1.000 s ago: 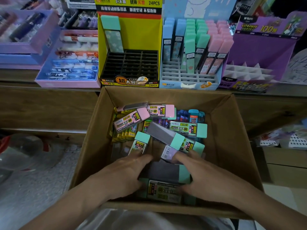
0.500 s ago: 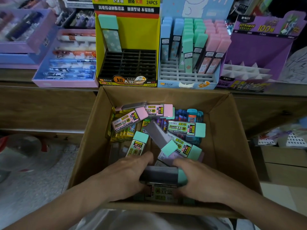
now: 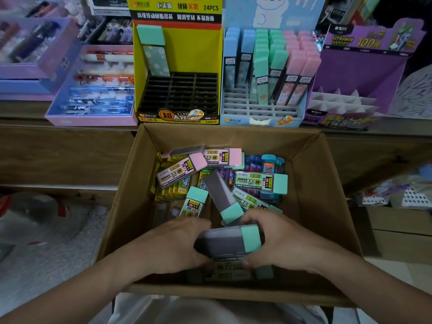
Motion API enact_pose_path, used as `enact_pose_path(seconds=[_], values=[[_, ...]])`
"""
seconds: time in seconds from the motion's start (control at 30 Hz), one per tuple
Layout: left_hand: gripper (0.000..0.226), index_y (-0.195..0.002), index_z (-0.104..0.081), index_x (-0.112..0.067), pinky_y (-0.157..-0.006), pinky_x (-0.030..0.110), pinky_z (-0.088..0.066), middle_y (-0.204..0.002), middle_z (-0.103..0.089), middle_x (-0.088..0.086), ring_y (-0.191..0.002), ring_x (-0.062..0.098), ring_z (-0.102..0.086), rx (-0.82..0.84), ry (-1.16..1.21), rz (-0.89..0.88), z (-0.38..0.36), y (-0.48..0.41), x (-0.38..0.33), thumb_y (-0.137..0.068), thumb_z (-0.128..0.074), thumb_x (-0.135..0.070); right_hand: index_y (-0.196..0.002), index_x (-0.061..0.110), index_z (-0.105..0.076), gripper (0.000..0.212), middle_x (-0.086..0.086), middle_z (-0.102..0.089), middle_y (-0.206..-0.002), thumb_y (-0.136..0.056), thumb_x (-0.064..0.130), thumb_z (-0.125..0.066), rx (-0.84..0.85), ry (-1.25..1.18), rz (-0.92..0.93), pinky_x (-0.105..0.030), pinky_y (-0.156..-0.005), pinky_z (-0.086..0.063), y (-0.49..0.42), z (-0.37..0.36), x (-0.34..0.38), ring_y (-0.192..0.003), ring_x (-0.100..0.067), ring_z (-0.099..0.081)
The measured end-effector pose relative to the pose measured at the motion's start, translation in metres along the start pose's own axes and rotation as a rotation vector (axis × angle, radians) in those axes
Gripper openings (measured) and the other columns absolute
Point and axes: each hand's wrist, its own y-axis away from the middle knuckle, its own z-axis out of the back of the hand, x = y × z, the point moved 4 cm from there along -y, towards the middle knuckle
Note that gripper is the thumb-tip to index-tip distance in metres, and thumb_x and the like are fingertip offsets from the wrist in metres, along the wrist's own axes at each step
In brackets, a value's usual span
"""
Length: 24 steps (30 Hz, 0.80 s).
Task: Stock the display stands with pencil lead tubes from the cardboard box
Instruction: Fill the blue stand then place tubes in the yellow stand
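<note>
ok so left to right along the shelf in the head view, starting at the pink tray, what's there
pink tray of pens → yellow stand, nearly empty → blue stand, part filled → purple stand

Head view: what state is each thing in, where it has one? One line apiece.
cardboard box: open, loose lead tubes piled inside.
yellow stand: slots empty but for one mint-capped tube upright at back left.
blue stand: back rows filled, front slots empty.
purple stand: visible compartments empty.
held tube: lying sideways, mint cap to the right, gripped between left hand and right hand.
</note>
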Motion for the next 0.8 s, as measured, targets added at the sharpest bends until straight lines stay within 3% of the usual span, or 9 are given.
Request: enact_pose_path(seconds=[0.1, 0.2, 0.27, 0.33, 0.47, 0.53, 0.67, 0.8], values=[[0.035, -0.093, -0.058, -0.039, -0.069, 0.023, -0.045, -0.093, -0.057, -0.018, -0.088, -0.003, -0.055, -0.014, 0.043, 0.033, 0.006, 0.0, 0.004, -0.074, -0.079, -0.06, -0.113, 0.028, -0.065, 0.058, 0.004, -0.073, -0.111, -0.066, 0.008, -0.092, -0.002, -0.169, -0.003, -0.044, -0.092, -0.061, 0.002, 0.007, 0.003, -0.106, -0.013, -0.07], [0.045, -0.1, -0.063, -0.044, -0.081, 0.026, -0.052, -0.099, -0.062, -0.019, -0.093, -0.004, -0.06, -0.038, 0.175, 0.082, 0.012, 0.001, 0.007, -0.065, -0.082, -0.063, -0.12, 0.019, -0.063, 0.057, -0.005, -0.078, -0.109, -0.074, -0.006, -0.085, 0.006, -0.356, -0.001, -0.05, -0.094, -0.06, 0.001, 0.01, 0.007, -0.104, -0.02, -0.074], [0.039, -0.1, -0.069, -0.046, -0.082, 0.031, -0.059, -0.101, -0.071, -0.015, -0.096, 0.001, -0.068, -0.013, 0.409, 0.077, 0.013, 0.001, 0.008, -0.067, -0.089, -0.05, -0.124, 0.013, -0.06, 0.058, -0.013, -0.078, -0.108, -0.077, -0.015, -0.078, -0.004, -0.517, 0.001, -0.054, -0.096, -0.058, -0.001, 0.013, 0.011, -0.103, -0.028, -0.075], [0.027, -0.094, -0.075, -0.042, -0.073, 0.028, -0.061, -0.098, -0.079, -0.008, -0.093, 0.006, -0.075, 0.053, 0.632, 0.035, 0.014, 0.001, 0.005, -0.076, -0.09, -0.03, -0.127, 0.007, -0.059, 0.055, -0.019, -0.077, -0.108, -0.079, -0.019, -0.074, -0.038, -0.652, 0.01, -0.054, -0.098, -0.056, -0.003, 0.018, 0.015, -0.104, -0.034, -0.074], [0.024, -0.102, -0.079, -0.032, -0.077, 0.026, -0.06, -0.109, -0.08, 0.002, -0.103, 0.017, -0.076, 0.111, 0.879, 0.022, 0.019, 0.002, 0.003, -0.083, -0.085, -0.019, -0.125, 0.0, -0.06, 0.054, -0.02, -0.077, -0.108, -0.075, -0.009, -0.077, -0.086, -0.882, 0.052, -0.043, -0.082, -0.063, -0.006, 0.027, 0.027, -0.1, -0.034, -0.075], [0.03, -0.11, -0.078, -0.028, -0.085, 0.033, -0.06, -0.117, -0.078, 0.005, -0.11, 0.02, -0.074, 0.094, 0.952, 0.015, 0.021, 0.002, 0.003, -0.082, -0.086, -0.02, -0.125, 0.0, -0.061, 0.059, -0.021, -0.076, -0.111, -0.069, -0.003, -0.079, -0.093, -1.0, 0.074, -0.038, -0.076, -0.065, -0.009, 0.03, 0.034, -0.099, -0.033, -0.076], [0.048, -0.121, -0.074, -0.022, -0.106, 0.053, -0.051, -0.126, -0.074, 0.011, -0.119, 0.028, -0.07, 0.033, 1.105, 0.006, 0.025, 0.002, 0.001, -0.076, -0.089, -0.02, -0.122, -0.004, -0.064, 0.051, -0.022, -0.076, -0.11, -0.074, 0.004, -0.078, -0.143, -1.061, 0.138, -0.035, -0.076, -0.065, -0.017, 0.03, 0.052, -0.094, -0.03, -0.075], [0.045, -0.119, -0.075, -0.025, -0.101, 0.049, -0.054, -0.126, -0.073, 0.012, -0.117, 0.03, -0.07, -0.027, 1.209, -0.024, 0.038, 0.004, 0.001, -0.076, -0.088, -0.018, -0.117, -0.006, -0.068, 0.047, -0.021, -0.076, -0.109, -0.075, 0.011, -0.077, -0.127, -1.119, 0.169, -0.032, -0.073, -0.064, -0.022, 0.032, 0.063, -0.097, -0.03, -0.076]])
